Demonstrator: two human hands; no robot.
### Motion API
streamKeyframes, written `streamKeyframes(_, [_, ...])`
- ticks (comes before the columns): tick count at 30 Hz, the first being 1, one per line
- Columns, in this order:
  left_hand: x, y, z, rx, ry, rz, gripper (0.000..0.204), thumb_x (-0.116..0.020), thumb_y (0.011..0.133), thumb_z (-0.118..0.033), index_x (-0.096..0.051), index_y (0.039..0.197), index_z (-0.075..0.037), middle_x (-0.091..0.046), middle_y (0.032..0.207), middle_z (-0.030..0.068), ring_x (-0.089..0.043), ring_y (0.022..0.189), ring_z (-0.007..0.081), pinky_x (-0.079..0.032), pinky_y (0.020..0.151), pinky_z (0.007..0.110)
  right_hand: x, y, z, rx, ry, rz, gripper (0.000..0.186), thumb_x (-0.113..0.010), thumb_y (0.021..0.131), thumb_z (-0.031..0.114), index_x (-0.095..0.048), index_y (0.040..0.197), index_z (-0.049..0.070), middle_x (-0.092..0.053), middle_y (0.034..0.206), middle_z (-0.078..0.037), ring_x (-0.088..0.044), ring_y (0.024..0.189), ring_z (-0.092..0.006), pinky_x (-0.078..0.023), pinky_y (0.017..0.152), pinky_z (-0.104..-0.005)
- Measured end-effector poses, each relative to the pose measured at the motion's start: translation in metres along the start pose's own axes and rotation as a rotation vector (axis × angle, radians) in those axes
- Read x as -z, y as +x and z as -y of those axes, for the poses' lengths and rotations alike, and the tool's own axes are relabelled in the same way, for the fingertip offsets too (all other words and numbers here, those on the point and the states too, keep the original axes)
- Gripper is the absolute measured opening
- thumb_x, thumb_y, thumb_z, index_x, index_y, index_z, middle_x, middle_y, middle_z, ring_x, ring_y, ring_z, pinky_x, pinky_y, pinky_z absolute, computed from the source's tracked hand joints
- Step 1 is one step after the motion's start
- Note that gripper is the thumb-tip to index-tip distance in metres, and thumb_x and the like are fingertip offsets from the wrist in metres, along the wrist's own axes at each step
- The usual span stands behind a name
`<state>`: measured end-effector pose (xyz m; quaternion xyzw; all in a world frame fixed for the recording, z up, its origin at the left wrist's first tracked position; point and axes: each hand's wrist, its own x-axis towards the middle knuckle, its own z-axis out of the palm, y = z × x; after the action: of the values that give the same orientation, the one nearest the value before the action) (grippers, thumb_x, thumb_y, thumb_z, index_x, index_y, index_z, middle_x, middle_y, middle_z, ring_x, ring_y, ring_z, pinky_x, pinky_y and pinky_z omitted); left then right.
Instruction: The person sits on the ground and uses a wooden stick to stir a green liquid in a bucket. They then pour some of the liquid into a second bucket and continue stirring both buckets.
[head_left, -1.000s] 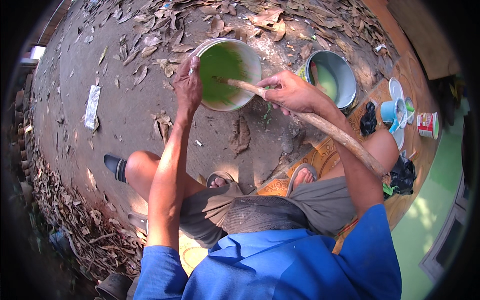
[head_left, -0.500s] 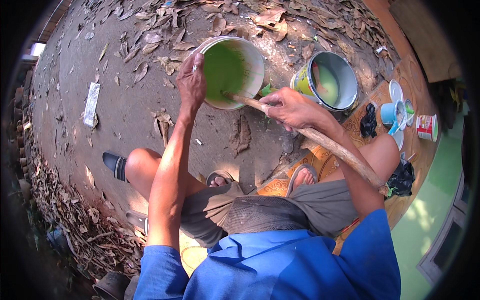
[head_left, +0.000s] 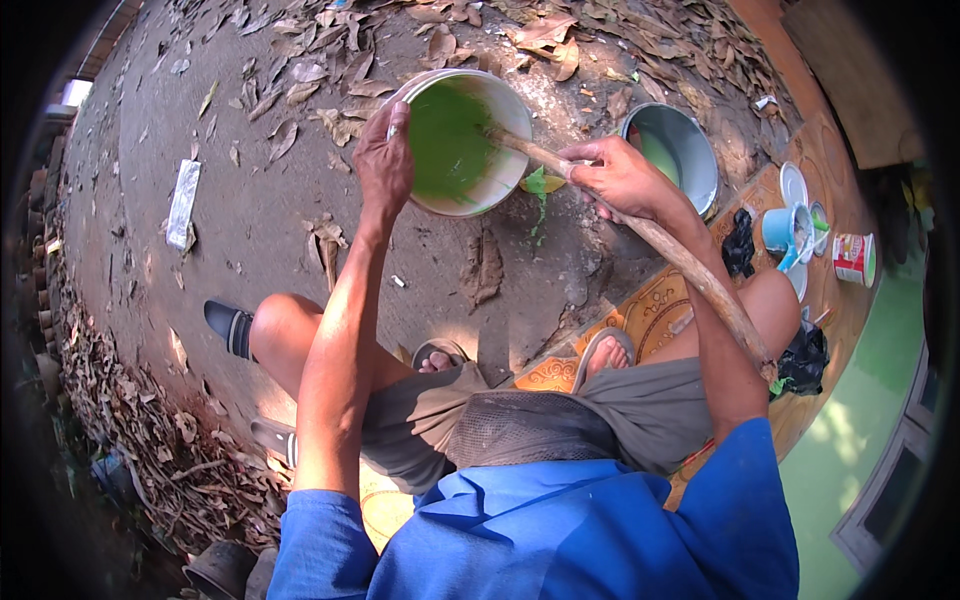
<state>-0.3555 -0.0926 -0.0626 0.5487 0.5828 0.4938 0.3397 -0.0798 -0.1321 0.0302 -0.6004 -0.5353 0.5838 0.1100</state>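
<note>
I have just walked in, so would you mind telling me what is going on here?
The person's left grip holds the edge of a white bucket with green liquid inside. The right grip is around a long wooden stick, whose far end reaches into that bucket. A second bucket, grey inside and containing paler green liquid, stands to the right, beyond the right grip.

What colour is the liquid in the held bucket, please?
The liquid is green, clearest in the head view.

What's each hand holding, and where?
Left hand: the round white bucket, by its left rim. Right hand: the long brown wooden stick, nearer its bucket end.
</note>
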Motion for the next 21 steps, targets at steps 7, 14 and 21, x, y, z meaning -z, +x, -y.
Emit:
streamKeyframes(7, [-0.002, 0.000, 0.000, 0.048, -0.065, -0.014, 0.046, -0.049, 0.097, -0.043, -0.063, 0.120, -0.005, -0.066, 0.105, 0.0108, -0.060, 0.094, 0.0177, -0.047, 0.081, 0.030, -0.030, -0.018, 0.021, -0.061, -0.097, 0.167, 0.039, -0.056, 0.089, 0.014, -0.057, 0.125, -0.002, -0.055, 0.061, -0.002, -0.050, 0.042, -0.0083, -0.041, 0.039, -0.0243])
streamKeyframes(14, [-0.003, 0.000, -0.005, 0.075, -0.085, -0.009, 0.049, -0.050, 0.096, -0.046, -0.063, 0.119, -0.004, -0.066, 0.108, 0.0142, -0.061, 0.099, 0.0209, -0.047, 0.086, 0.034, -0.012, -0.006, 0.025, -0.015, 0.007, 0.065, 0.041, -0.056, 0.089, 0.013, -0.055, 0.127, -0.001, -0.056, 0.063, -0.002, -0.050, 0.042, -0.0074, -0.041, 0.037, -0.0229])
streamKeyframes(21, [0.002, -0.001, -0.003, 0.074, -0.036, -0.030, 0.047, -0.049, 0.097, -0.045, -0.064, 0.117, -0.005, -0.066, 0.105, 0.0132, -0.061, 0.097, 0.0198, -0.047, 0.085, 0.033, -0.013, -0.014, 0.020, -0.115, -0.141, 0.091, 0.040, -0.057, 0.088, 0.014, -0.057, 0.123, -0.003, -0.057, 0.064, -0.005, -0.052, 0.042, -0.0100, -0.043, 0.039, -0.0263])
